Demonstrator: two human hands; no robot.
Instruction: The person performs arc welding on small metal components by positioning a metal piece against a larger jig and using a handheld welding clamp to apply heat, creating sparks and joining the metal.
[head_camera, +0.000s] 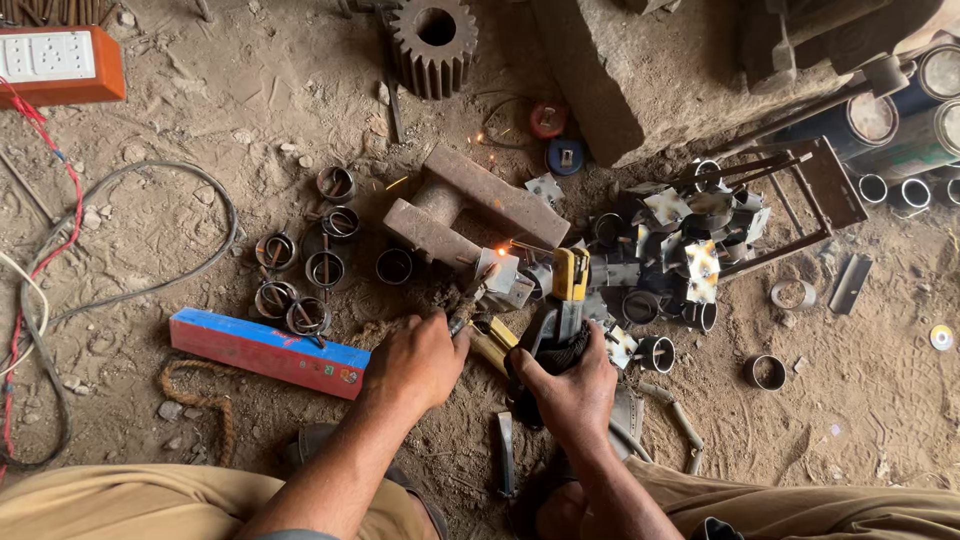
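My right hand (568, 385) grips the dark handle of a yellow-headed welding electrode holder (568, 285). Its tip glows orange with sparks at a small metal plate piece (500, 268). My left hand (418, 360) is closed around a thin metal tool (462, 318) that reaches toward the same piece. The piece rests against two rusty steel bars (470, 205) on the dirt floor.
Several short pipe rings (305, 270) lie left of the bars, and a heap of welded ring-and-plate parts (665, 245) sits right. A red and blue box (268, 352), grey cables (130, 290), a gear (433, 42), a socket board (55, 62) and a stone block (640, 70) surround the spot.
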